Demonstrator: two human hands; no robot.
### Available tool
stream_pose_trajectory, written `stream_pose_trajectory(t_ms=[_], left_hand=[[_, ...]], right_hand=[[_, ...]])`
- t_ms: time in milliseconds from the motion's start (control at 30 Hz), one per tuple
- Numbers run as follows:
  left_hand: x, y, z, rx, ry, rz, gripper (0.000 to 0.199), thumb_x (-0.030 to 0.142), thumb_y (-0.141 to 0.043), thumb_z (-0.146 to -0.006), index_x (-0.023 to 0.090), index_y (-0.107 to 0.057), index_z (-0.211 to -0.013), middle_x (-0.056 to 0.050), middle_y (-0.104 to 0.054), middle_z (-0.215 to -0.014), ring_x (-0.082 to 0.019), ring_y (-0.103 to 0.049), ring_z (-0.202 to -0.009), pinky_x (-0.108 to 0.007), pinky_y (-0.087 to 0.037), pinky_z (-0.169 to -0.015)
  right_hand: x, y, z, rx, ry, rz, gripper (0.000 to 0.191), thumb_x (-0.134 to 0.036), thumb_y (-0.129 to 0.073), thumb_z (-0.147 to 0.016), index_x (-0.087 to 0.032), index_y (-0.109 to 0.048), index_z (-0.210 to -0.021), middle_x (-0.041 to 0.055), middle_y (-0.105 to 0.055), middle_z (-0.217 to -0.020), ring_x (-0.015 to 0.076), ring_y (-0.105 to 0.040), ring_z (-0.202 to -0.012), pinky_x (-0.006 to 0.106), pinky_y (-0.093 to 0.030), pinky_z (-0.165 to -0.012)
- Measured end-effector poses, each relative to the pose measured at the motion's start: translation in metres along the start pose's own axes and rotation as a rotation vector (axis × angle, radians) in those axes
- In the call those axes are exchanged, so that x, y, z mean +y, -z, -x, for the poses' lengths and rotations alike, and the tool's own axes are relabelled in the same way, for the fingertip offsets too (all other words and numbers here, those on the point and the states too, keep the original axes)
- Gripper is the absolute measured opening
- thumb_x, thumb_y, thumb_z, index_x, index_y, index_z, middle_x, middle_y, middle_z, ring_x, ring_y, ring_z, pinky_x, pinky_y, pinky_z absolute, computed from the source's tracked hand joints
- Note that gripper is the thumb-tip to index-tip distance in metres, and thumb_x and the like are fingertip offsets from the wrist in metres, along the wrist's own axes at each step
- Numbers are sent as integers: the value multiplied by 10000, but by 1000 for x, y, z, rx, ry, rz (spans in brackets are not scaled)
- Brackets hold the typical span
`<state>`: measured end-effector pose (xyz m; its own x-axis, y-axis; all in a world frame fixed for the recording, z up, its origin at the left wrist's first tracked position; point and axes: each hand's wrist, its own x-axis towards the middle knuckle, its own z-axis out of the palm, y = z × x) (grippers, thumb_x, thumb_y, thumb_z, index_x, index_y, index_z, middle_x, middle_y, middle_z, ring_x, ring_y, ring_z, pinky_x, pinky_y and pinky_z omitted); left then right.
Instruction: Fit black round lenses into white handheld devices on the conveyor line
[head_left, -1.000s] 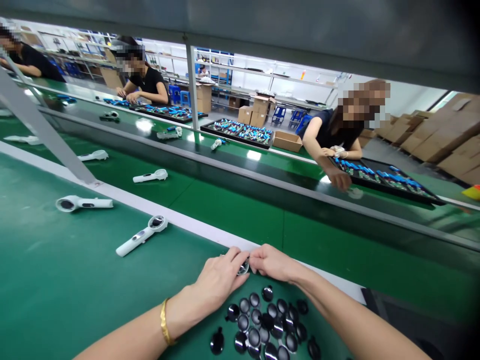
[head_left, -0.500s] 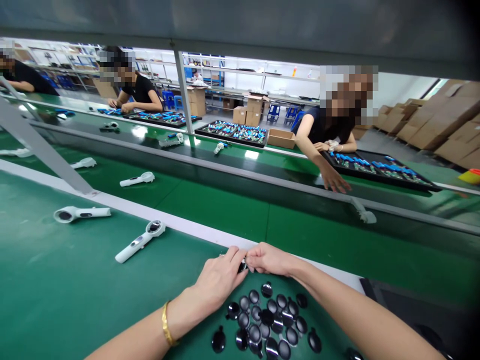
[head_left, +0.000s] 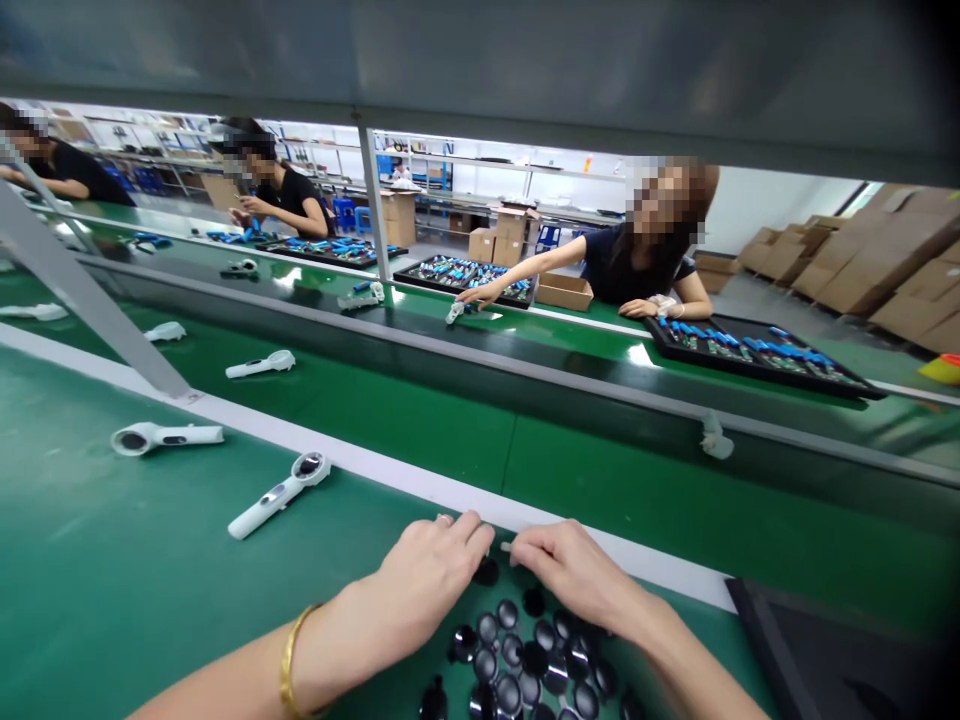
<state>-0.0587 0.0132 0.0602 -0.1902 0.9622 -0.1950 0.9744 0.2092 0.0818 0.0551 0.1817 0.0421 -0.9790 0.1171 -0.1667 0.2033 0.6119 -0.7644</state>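
Note:
My left hand (head_left: 435, 568), with a gold bangle at the wrist, is closed with its fingertips on a dark round cap (head_left: 487, 571), which is partly covered by the fingers. Just to its right, my right hand (head_left: 570, 572) is pinched, and a small pale bit (head_left: 506, 547) shows at its fingertips; its kind is unclear. The two hands are a little apart. Below them lies a loose pile of black round caps (head_left: 508, 692), some with a small tab. To the left, two white handles with round heads (head_left: 279, 497) (head_left: 168, 438) rest on the green table.
Beyond the white table edge (head_left: 375, 478) runs a green conveyor (head_left: 420, 425) carrying white handle parts (head_left: 260, 364). A slanted metal post (head_left: 97, 300) stands left and a shelf (head_left: 480, 70) hangs overhead. Co-workers sit opposite beside black trays (head_left: 757, 350). A dark tray (head_left: 825, 640) lies at right.
My hands have drawn slightly apart and lower in view; the right hand has moved off the left. The co-worker opposite has swung an arm leftward to a white part on the far belt.

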Motion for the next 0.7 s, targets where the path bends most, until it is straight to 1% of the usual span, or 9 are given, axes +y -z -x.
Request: stream_pose_trajectory(t_ms=[100,200,267,333,400,467,533,600,700], left_hand=[[6,18,5,-24,-91,-100,446,33,-558,-637,173,-471,-1051,-70,-558,-1000,-230,-584,-794,-321,-497,-644],[0,22,-5,37,-132,-64,553,8,-530,-614,202,-445,-1125,-55,-567,-1032,-218,-592,-798,-304,-479,-649],[-17,18,-22,113,-47,-36,572,5,-481,-678,229,-411,-1200,-52,-576,-1089,-217,-607,-826,-304,-472,-662],[-42,13,-45,208,103,-36,535,29,-435,-763,247,-392,-1249,-54,-565,-1178,-223,-617,-890,-318,-467,-703],[-71,9,-70,291,225,-45,497,58,-404,-818,251,-389,-1276,-56,-534,-1266,-234,-608,-977,-340,-454,-771],[-98,7,-92,344,275,-59,503,45,-378,-825,238,-394,-1290,-69,-505,-1320,-248,-604,-1013,-366,-439,-812],[-120,3,-106,370,300,-72,517,12,-353,-810,216,-421,-1280,-98,-511,-1319,-265,-623,-982,-397,-440,-811],[-134,-1,-112,395,337,-85,514,-5,-344,-800,195,-455,-1261,-138,-515,-1314,-291,-625,-985,-441,-439,-824],[-138,-13,-106,491,430,-111,501,5,-363,-810,187,-469,-1264,-174,-449,-1371,-327,-504,-1178,-528,-376,-934]], right_hand=[[7,-1,10,85,-84,-153,403,-363,-413,-901,-186,-423,-539,-52,-406,-494,101,-369,-512,239,-275,-531],[17,-7,17,140,-134,-250,435,-444,-384,-909,-189,-449,-562,-41,-454,-481,108,-401,-496,241,-313,-543],[24,-7,19,189,-153,-240,418,-460,-359,-916,-191,-493,-626,-38,-477,-491,117,-424,-500,242,-330,-548],[34,2,18,267,-191,-144,391,-455,-344,-918,-196,-533,-694,-33,-504,-526,130,-464,-532,242,-351,-563],[47,23,14,366,-256,-22,375,-460,-341,-911,-202,-570,-764,-17,-551,-602,146,-517,-600,243,-377,-596],[66,53,9,460,-353,62,351,-478,-370,-889,-208,-594,-893,10,-609,-728,169,-569,-702,254,-402,-653],[88,86,1,552,-474,118,373,-485,-419,-859,-207,-571,-1056,53,-638,-881,206,-597,-818,286,-418,-716],[109,119,-9,627,-606,180,452,-474,-437,-845,-192,-505,-1192,104,-634,-993,251,-604,-906,335,-428,-752],[132,153,-22,702,-750,288,551,-426,-438,-850,-165,-375,-1331,181,-583,-1140,317,-581,-1033,414,-429,-808]])
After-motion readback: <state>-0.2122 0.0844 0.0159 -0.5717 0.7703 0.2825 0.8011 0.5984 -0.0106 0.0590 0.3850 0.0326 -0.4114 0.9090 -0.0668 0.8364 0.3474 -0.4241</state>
